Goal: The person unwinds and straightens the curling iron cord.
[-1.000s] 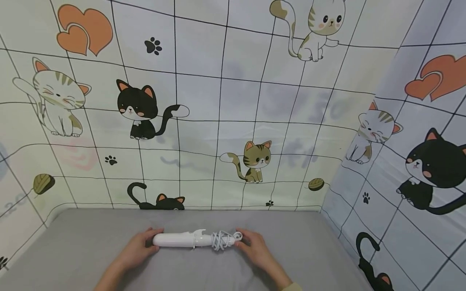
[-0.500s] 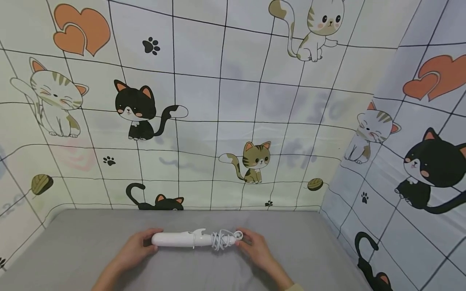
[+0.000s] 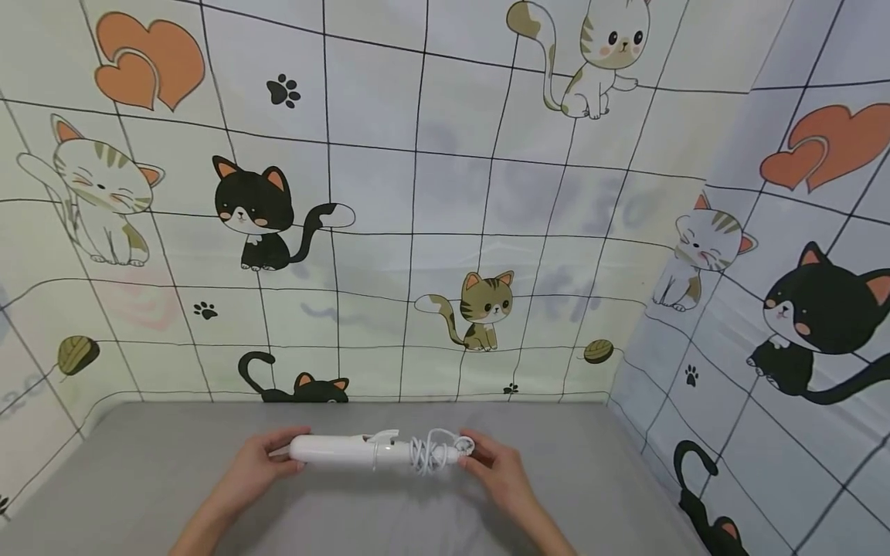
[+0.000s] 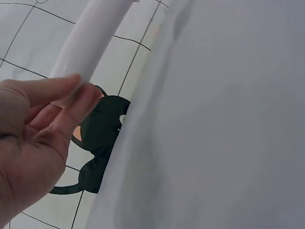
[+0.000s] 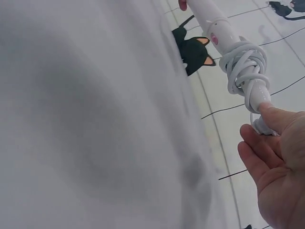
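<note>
A white curling iron (image 3: 341, 449) is held level above the grey surface, its smooth thick end to the left and a small lever near its middle. White cord (image 3: 428, 455) is wound in loops round its narrower right part. My left hand (image 3: 250, 467) pinches the rounded left end between thumb and fingers, as the left wrist view also shows. At the other end my right hand (image 3: 502, 471) pinches the handle tip beside the cord loops. In the right wrist view a pink spot shows on the curling iron (image 5: 221, 33) near the wound cord.
The grey cloth-covered surface (image 3: 389, 517) spreads under both hands. Behind it rises a pale wall covering (image 3: 375, 185) with grid lines and printed cats, and a similar side wall (image 3: 751, 417) stands at the right.
Both hands have raised the curling iron slightly off the grey surface, with a soft shadow now below it. Its right end has shifted a little to the right, and the lever has turned somewhat.
</note>
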`<state>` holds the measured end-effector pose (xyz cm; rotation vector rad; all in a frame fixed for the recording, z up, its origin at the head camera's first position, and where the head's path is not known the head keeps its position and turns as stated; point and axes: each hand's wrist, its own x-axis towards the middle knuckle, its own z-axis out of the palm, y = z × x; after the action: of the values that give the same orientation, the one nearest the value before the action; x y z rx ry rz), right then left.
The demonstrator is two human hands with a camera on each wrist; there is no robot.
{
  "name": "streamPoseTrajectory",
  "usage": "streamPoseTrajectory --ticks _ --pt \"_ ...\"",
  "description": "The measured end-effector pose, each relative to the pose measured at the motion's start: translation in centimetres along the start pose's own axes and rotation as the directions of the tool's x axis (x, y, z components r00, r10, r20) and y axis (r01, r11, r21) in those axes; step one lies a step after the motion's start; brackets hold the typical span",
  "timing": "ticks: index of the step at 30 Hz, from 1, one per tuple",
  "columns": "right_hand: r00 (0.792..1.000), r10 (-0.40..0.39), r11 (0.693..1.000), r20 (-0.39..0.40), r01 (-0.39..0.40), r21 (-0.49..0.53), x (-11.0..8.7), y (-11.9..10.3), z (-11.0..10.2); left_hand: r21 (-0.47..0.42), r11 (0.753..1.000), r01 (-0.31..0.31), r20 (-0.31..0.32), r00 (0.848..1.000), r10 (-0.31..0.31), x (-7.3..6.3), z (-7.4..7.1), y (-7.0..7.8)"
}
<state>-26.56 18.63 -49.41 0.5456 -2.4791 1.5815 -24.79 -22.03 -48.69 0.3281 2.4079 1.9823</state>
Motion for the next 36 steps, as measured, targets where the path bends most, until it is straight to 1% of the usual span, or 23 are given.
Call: streamPoseTrajectory --ticks 5,8,11,15,18,20,22,26,29,31,32,33,35,36 --pt "0.999 0.007 1.000 -0.040 -0.005 0.029 -0.1 -1.3 -0.5 -0.081 0.996 0.036 0.006 0.999 -0.036 -0.2 0.0 1.0" --pt "0.998 0.004 0.999 -0.056 -0.002 0.042 -0.1 -2.2 -0.6 -0.111 0.992 0.058 0.015 0.998 -0.057 -0.2 0.1 1.5" --pt "0.998 0.010 0.998 -0.070 -0.005 0.066 -0.3 -3.0 -0.6 -0.137 0.988 0.075 0.007 0.997 -0.075 -0.3 0.3 2.0" --pt "0.994 0.020 0.997 -0.111 -0.012 0.073 -0.7 -3.8 -0.6 -0.128 0.988 0.082 -0.043 0.995 -0.088 -0.5 1.0 2.9" --pt "0.987 0.000 0.999 -0.162 0.007 0.037 -0.9 -4.2 -0.7 -0.103 0.991 0.080 -0.068 0.994 -0.088 -0.6 1.5 3.6" --pt "0.981 -0.022 1.000 -0.193 0.023 0.007 -1.1 -4.4 -0.8 -0.097 0.993 0.071 -0.066 0.995 -0.078 -0.6 1.7 4.0" --pt "0.976 -0.034 0.999 -0.214 0.033 -0.010 -1.2 -4.6 -0.9 -0.116 0.991 0.064 -0.055 0.996 -0.071 -0.6 1.9 4.3" --pt "0.975 -0.048 0.999 -0.219 0.044 -0.020 -1.3 -4.9 -1.1 -0.204 0.978 0.043 -0.040 0.998 -0.052 -0.5 2.1 4.6" --pt "0.977 -0.055 0.998 -0.207 0.046 -0.048 -1.4 -5.2 -1.2 -0.267 0.964 0.009 -0.034 0.999 -0.019 -0.6 2.3 4.7" --pt "0.978 -0.061 0.998 -0.200 0.054 -0.039 -1.5 -5.4 -1.3 -0.305 0.952 -0.020 -0.040 0.999 0.008 -0.6 2.4 4.7" --pt "0.978 -0.063 0.998 -0.199 0.057 -0.038 -1.5 -5.5 -1.3 -0.326 0.944 -0.044 -0.047 0.998 0.031 -0.6 2.4 4.6" --pt "0.978 -0.077 0.997 -0.194 0.071 -0.035 -1.5 -5.6 -1.3 -0.333 0.941 -0.060 -0.056 0.997 0.043 -0.6 2.5 4.6" --pt "0.977 -0.100 0.995 -0.189 0.098 -0.019 -1.6 -5.7 -1.3 -0.341 0.937 -0.072 -0.074 0.996 0.049 -0.7 2.5 4.7" --pt "0.975 -0.113 0.994 -0.189 0.112 -0.017 -1.6 -5.7 -1.3 -0.335 0.939 -0.070 -0.081 0.996 0.045 -0.7 2.5 4.8"
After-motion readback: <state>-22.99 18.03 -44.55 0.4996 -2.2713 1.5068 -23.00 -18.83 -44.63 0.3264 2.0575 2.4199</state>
